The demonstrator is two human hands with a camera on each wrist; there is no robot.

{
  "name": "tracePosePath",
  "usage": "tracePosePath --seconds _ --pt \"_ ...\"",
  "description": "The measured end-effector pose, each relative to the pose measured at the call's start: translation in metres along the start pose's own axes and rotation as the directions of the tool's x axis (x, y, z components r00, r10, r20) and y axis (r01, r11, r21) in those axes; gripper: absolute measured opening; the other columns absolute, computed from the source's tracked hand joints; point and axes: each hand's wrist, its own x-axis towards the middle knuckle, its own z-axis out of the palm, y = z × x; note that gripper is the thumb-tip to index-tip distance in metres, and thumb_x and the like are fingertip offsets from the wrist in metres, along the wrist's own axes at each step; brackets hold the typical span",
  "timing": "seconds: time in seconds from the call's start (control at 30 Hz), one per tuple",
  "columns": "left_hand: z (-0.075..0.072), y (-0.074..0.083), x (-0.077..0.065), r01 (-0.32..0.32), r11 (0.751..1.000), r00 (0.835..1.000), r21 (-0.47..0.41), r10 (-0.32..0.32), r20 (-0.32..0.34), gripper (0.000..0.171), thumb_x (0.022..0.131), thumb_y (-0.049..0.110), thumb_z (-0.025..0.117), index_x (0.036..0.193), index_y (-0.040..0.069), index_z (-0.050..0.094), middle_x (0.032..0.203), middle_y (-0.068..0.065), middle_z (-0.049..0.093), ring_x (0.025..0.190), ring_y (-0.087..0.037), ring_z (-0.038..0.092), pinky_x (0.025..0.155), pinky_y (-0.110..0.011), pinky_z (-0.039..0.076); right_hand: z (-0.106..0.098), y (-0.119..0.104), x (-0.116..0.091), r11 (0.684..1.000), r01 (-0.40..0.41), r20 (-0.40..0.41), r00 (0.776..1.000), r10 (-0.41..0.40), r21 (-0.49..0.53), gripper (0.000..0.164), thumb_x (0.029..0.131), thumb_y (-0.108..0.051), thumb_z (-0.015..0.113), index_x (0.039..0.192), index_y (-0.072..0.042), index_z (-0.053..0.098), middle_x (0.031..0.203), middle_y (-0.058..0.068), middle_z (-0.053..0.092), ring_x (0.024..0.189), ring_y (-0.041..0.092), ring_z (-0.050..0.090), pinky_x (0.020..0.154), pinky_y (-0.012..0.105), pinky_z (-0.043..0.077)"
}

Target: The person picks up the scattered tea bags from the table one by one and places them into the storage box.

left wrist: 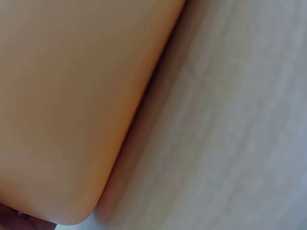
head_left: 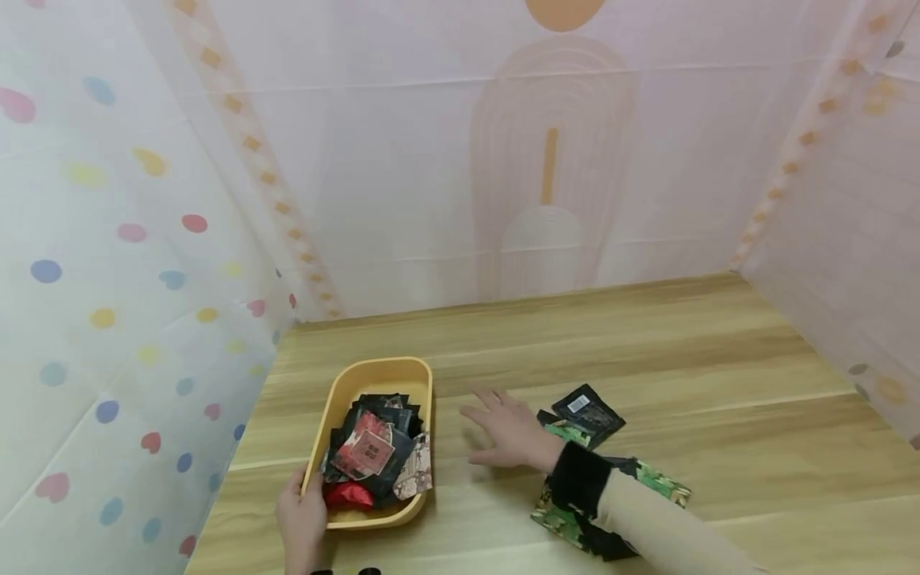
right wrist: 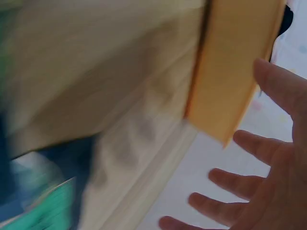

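Observation:
A yellow plastic basket point(head_left: 412, 369) stands at the left of the table, heaped with black, red and pale sachets. My left hand point(head_left: 301, 515) grips its near left rim, with the thumb at the edge. In the left wrist view the basket's smooth outer wall point(left wrist: 86, 96) fills the left side, and only a bit of fingers point(left wrist: 24, 223) shows. My right hand point(head_left: 506, 431) has spread fingers and holds nothing, over the table between the basket and a loose group of sachets. Those spread fingers point(right wrist: 249, 184) appear in the right wrist view near the basket's side point(right wrist: 235, 67).
To the right, a black sachet with a white label point(head_left: 585, 411) lies by green-and-black sachets point(head_left: 561, 523), partly covered by my right sleeve point(head_left: 661, 519). A small dark round object point(head_left: 370, 571) shows at the bottom edge. Patterned cloth walls point(head_left: 402, 160) enclose the wooden table point(head_left: 683, 343).

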Motion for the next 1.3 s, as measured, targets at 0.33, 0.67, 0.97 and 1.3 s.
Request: tracePosePath --seconds 0.33,0.67,0.97,1.3 --pt "-0.001 -0.003 0.002 0.047 0.999 0.999 0.004 -0.047 0.02 0.035 0.094 0.009 0.04 0.12 -0.012 0.05 0.111 -0.028 0.054 0.093 -0.026 0.046 0.066 -0.019 0.035 0.058 0.093 -0.035 0.972 -0.224 0.046 0.973 0.227 -0.071 0.08 0.07 -0.057 0.069 0.137 -0.026 0.039 0.135 0.018 0.035 0.115 0.049 0.033 0.061 0.062 0.038" --pt "-0.003 -0.006 0.004 -0.006 0.999 1.0 0.039 0.006 -0.008 0.031 0.092 0.006 0.043 0.115 -0.011 0.054 0.107 -0.028 0.057 0.074 0.003 0.041 0.063 -0.014 0.034 0.004 0.049 -0.046 0.978 -0.178 0.084 0.979 0.188 -0.106 0.069 0.064 -0.031 0.081 0.122 -0.007 0.053 0.113 0.022 0.045 0.099 0.043 0.042 0.066 0.037 0.044" --pt "-0.002 -0.006 0.003 -0.019 0.998 1.0 0.054 0.02 -0.018 0.029 0.091 0.005 0.044 0.112 -0.011 0.056 0.104 -0.028 0.057 0.08 -0.015 0.047 0.063 -0.017 0.034 0.002 0.046 -0.039 0.985 -0.168 0.083 0.982 0.171 -0.041 0.055 0.058 -0.01 0.082 0.106 -0.009 0.056 0.089 0.014 0.045 0.076 0.029 0.037 0.057 0.032 0.037" --pt "-0.001 -0.001 0.001 -0.001 1.0 1.0 0.021 0.001 -0.013 0.031 0.091 0.005 0.044 0.114 -0.012 0.055 0.106 -0.029 0.057 0.079 -0.006 0.045 0.065 -0.016 0.035 0.01 0.048 -0.033 0.983 -0.11 0.032 0.993 0.116 -0.148 0.023 0.064 0.003 0.074 0.081 -0.01 0.066 0.075 0.008 0.055 0.069 0.022 0.05 0.063 0.033 0.042"
